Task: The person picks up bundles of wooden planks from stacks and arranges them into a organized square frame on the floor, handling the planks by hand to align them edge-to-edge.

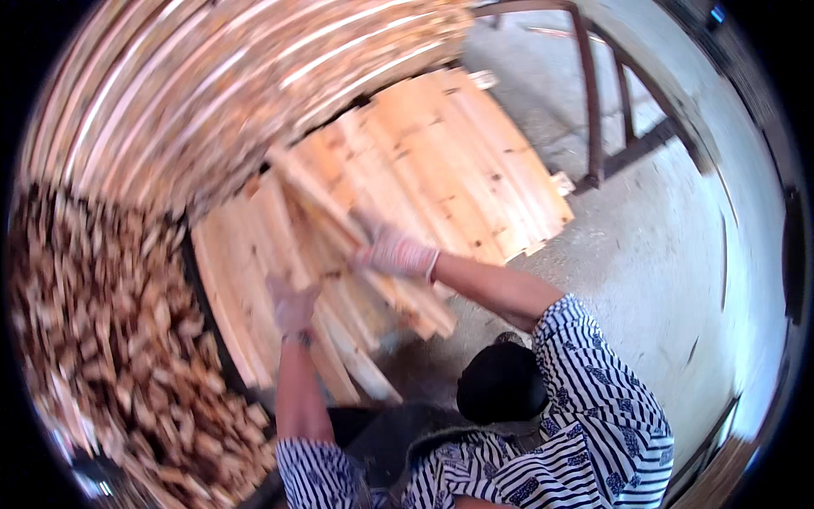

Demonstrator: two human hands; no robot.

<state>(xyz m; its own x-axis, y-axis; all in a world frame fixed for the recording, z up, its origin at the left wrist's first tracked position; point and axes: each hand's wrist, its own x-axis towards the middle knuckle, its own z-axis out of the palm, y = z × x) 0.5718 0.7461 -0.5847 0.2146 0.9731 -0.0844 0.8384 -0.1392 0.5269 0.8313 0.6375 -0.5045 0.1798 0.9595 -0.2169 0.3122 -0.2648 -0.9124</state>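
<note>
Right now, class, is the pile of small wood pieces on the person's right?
No, the pile of wood pieces lies on the person's left, past the left hand, while floor shows on the right.

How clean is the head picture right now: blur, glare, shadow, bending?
Head view: the left hand and right hand are smeared, details lost at the fingers; head view: the stacked timber at upper left is streaky and bows in arcs; head view: the far right looks pale, washed out; head view: shadow below the loose boards, black corners.
</note>
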